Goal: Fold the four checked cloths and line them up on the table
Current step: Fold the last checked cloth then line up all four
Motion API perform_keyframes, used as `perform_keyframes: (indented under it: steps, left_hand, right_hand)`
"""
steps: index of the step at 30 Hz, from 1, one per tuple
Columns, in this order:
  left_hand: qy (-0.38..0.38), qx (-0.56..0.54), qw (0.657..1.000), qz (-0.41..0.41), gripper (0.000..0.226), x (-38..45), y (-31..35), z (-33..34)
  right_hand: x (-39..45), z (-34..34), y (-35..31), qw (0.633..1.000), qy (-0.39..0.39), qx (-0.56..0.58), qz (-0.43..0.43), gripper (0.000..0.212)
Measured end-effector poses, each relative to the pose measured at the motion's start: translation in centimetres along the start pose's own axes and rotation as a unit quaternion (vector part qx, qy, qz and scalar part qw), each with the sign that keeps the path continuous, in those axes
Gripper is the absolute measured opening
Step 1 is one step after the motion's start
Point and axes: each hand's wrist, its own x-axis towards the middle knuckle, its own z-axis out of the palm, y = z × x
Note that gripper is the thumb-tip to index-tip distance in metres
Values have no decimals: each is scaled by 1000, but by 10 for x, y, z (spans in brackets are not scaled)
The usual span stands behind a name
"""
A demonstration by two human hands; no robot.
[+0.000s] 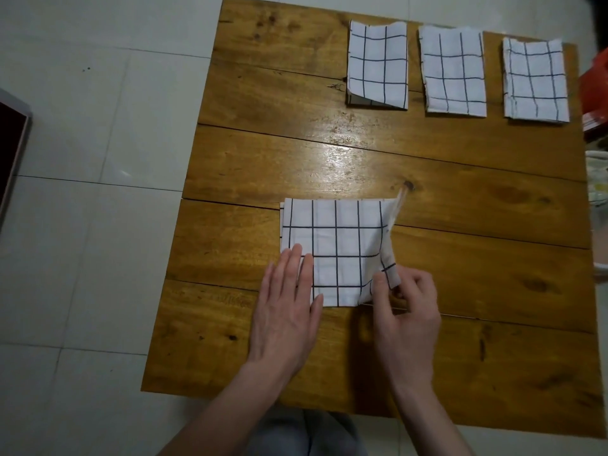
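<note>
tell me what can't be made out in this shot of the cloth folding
Head view only:
- Red object beside the table: cut off by the right frame edge, unidentifiable.
- Near-left corner of the fourth cloth: under the left hand.
- Its layer count: hidden by the top layer; the right hand pinches the lifted right edge.
- Dark object: cut off at left.

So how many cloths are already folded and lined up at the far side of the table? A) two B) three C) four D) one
B: three folded cloths lie in a row at the far edge of the table, while the fourth cloth is near, under the left hand and pinched by the right hand.
</note>
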Motion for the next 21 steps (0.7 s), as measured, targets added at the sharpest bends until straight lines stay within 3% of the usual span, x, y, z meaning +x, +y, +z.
perform_keyframes:
  steps: [5, 13, 21]
  left_hand:
    - [15, -21, 999, -18, 70, -1, -1, -6]
    - [33, -195, 980, -34, 61, -12, -21, -12]
    - [66, -241, 967, -54, 60, -18, -30, -17]
  right_hand:
    - [-11, 16, -11, 990, -28, -50, -129, 41]
    - [-18, 34, -1, 932, -170, -153, -282, 46]
    - [-16, 50, 5, 902, -203, -240, -296, 51]
